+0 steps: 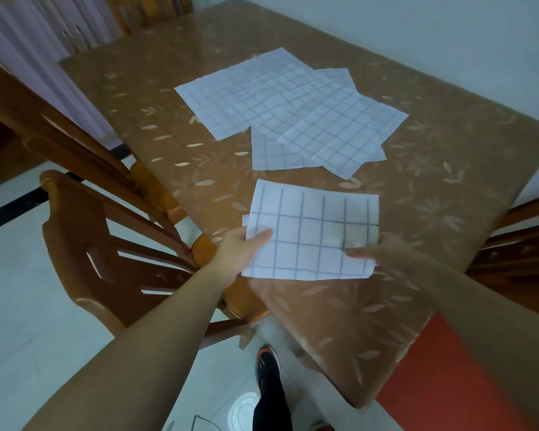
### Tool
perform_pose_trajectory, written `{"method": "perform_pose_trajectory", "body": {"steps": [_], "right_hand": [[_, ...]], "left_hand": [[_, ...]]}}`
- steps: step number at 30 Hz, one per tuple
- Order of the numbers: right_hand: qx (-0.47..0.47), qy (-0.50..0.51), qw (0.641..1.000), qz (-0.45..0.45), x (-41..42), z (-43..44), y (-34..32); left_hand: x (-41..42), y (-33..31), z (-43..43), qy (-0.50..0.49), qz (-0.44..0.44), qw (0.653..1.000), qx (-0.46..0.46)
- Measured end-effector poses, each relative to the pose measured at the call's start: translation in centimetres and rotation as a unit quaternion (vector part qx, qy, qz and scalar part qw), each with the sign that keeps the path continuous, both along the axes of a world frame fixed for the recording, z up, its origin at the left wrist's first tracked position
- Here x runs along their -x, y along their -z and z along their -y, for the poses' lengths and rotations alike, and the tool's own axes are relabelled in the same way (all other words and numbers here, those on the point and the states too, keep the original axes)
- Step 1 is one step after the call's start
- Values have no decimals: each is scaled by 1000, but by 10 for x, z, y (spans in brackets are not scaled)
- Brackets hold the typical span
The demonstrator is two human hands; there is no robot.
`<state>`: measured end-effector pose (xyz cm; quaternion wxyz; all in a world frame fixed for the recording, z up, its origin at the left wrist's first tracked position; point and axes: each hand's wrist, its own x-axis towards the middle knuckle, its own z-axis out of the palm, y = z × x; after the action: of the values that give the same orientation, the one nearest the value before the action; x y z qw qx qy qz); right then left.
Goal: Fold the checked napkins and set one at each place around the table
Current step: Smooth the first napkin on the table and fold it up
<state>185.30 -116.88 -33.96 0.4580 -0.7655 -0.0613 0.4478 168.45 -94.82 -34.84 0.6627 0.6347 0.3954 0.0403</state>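
A folded white napkin with a dark check (311, 231) is held above the near part of the brown table (433, 194). My left hand (240, 250) pinches its left edge, thumb on top. My right hand (383, 253) pinches its right lower edge, thumb on top, fingers hidden beneath. Farther back on the table lie several unfolded checked napkins, overlapping: a large one (240, 94) at the left, another (346, 132) at the right, and a smaller corner (271, 154) showing below them.
Two wooden chairs (112, 244) stand tucked in at the table's left side, another chair (523, 244) at the right. A further chair (150, 10) stands at the far end. An orange-red surface (448, 384) lies below the table's near corner. My shoe (266, 365) is on the pale floor.
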Motion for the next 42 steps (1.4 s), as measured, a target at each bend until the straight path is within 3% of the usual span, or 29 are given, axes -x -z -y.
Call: {"method": "perform_pose_trajectory", "body": {"steps": [16, 25, 31, 36, 39, 42], "right_hand": [[40, 89, 995, -31, 39, 5, 21], [16, 77, 993, 84, 41, 1, 26], [43, 97, 985, 135, 28, 15, 20], [-4, 188, 962, 200, 10, 51, -6], [-20, 249, 947, 204, 0, 75, -13], [-8, 247, 958, 144, 2, 90, 2]], "left_hand": [[45, 32, 5, 24, -187, 974, -121], [46, 26, 14, -17, -160, 986, -42], [21, 25, 25, 37, -124, 982, -141], [-25, 14, 49, 57, -48, 992, -99], [-46, 12, 67, 70, -19, 995, -71], [-48, 18, 76, 74, -43, 994, -71]]}}
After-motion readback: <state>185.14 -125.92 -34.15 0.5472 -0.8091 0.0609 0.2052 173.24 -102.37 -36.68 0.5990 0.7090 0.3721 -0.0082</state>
